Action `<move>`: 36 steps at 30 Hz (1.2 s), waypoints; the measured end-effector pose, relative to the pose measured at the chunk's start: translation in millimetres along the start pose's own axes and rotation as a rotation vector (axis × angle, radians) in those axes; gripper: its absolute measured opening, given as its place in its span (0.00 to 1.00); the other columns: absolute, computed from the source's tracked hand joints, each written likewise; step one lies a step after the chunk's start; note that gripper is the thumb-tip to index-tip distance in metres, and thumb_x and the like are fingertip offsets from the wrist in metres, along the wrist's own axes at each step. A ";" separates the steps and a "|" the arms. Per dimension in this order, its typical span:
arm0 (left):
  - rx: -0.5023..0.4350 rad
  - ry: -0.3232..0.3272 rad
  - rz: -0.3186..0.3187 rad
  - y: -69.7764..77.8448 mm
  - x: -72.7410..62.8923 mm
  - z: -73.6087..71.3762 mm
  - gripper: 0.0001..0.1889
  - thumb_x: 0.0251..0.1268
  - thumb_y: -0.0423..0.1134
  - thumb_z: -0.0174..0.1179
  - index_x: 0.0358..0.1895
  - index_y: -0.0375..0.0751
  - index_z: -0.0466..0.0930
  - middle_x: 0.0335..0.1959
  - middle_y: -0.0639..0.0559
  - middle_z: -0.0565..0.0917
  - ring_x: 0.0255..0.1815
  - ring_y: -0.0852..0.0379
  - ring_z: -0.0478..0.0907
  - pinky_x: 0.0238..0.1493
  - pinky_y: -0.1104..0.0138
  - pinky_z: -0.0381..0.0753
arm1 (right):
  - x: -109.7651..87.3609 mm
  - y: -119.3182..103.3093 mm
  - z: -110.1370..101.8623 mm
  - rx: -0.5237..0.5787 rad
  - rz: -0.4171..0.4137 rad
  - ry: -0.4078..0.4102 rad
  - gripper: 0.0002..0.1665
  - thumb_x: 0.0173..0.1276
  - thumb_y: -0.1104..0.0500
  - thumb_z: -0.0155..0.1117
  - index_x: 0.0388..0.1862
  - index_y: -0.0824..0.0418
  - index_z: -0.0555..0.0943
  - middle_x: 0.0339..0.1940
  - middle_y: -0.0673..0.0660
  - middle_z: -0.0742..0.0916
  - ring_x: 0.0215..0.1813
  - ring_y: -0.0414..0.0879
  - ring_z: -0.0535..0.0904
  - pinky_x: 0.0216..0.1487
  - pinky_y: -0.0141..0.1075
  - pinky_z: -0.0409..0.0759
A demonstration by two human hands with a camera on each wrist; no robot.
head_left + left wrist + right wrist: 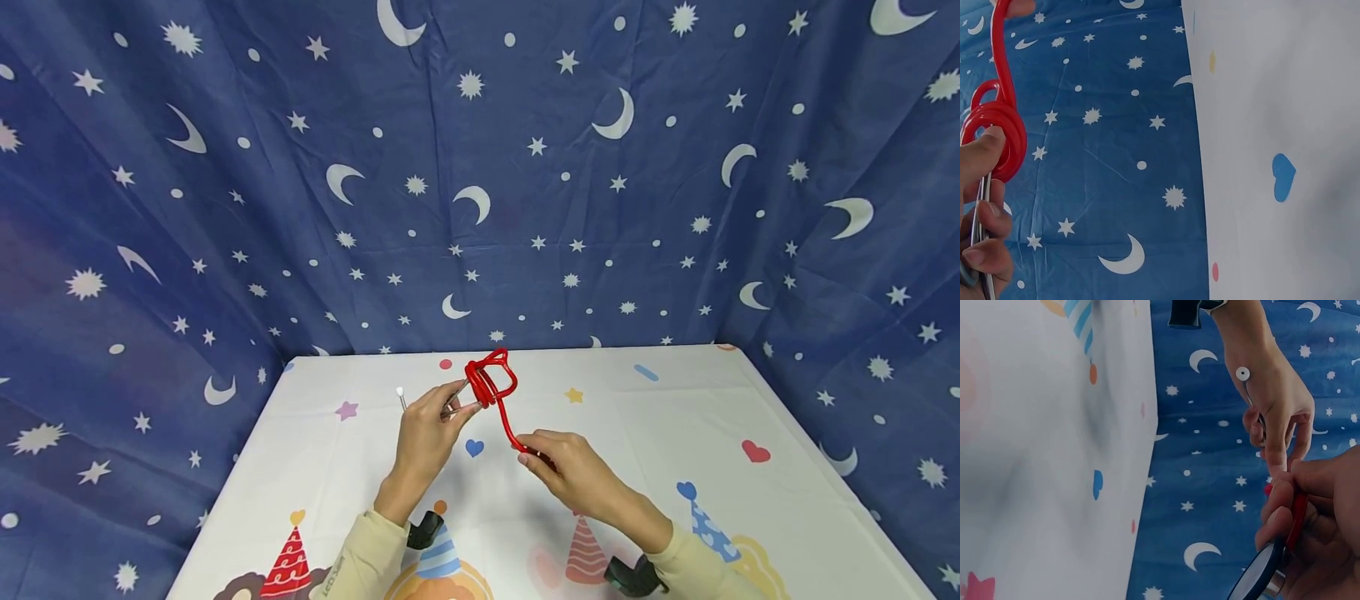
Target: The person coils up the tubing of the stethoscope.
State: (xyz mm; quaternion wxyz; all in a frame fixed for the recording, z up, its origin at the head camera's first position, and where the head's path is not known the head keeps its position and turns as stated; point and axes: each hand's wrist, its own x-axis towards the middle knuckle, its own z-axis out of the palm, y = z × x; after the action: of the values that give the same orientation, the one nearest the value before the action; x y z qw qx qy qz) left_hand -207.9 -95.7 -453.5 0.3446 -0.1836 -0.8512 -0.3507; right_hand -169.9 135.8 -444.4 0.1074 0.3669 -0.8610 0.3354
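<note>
A stethoscope with red tubing (pixel 481 386) is held up over the table between both hands. My left hand (pixel 426 433) grips its metal ear tubes (pixel 985 187) and the tubing wound round them in several loops. One white ear tip (pixel 400 391) sticks out past the back of this hand. From the coil, a length of tube runs down to my right hand (pixel 573 468), which pinches it near the chest piece. In the right wrist view the round chest piece (pixel 1254 578), pale with a dark rim, hangs below the fingers. The head view hides it behind the hand.
Under the hands lies a white tablecloth (pixel 645 417) printed with hearts, stars and party hats. A blue curtain (pixel 525 167) with moons and stars hangs behind the table and along both sides. Each wrist bears a black camera mount (pixel 425 530).
</note>
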 end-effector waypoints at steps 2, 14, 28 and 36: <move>0.001 0.000 0.001 1.4 0.6 0.5 0.22 0.47 0.39 0.77 0.48 0.38 0.85 0.22 0.54 0.80 0.21 0.64 0.71 0.24 0.74 0.74 | 1.1 -0.7 -1.8 -0.027 -0.021 -0.001 0.08 0.71 0.60 0.63 0.45 0.60 0.84 0.28 0.45 0.83 0.27 0.30 0.68 0.26 0.22 0.70; 0.090 -0.109 0.052 11.4 0.2 -5.0 0.22 0.51 0.44 0.74 0.50 0.41 0.85 0.24 0.56 0.80 0.23 0.63 0.76 0.27 0.73 0.78 | 10.2 -2.2 -27.1 -0.061 -0.119 0.030 0.06 0.66 0.62 0.67 0.42 0.59 0.86 0.27 0.46 0.85 0.26 0.29 0.69 0.26 0.21 0.72; 0.079 -0.164 0.169 20.8 2.5 -11.2 0.21 0.52 0.44 0.74 0.50 0.42 0.85 0.26 0.57 0.82 0.21 0.66 0.72 0.24 0.78 0.71 | 26.2 1.0 -53.9 -0.222 -0.281 0.144 0.08 0.61 0.64 0.71 0.40 0.60 0.86 0.28 0.46 0.85 0.25 0.32 0.71 0.28 0.20 0.71; 0.057 -0.204 0.222 27.1 3.3 -14.0 0.21 0.52 0.43 0.74 0.49 0.41 0.85 0.28 0.55 0.85 0.24 0.62 0.80 0.26 0.75 0.77 | 34.3 4.0 -63.7 -0.347 -0.327 0.170 0.14 0.53 0.67 0.77 0.39 0.60 0.87 0.28 0.47 0.85 0.26 0.35 0.75 0.28 0.25 0.76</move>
State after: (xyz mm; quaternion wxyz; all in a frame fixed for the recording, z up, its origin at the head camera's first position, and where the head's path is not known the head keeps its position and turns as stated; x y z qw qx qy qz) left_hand -188.8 -86.9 -431.2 0.2981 -0.3013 -0.8659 -0.2655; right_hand -200.9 160.5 -383.7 0.2938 0.4477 -0.8228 0.1903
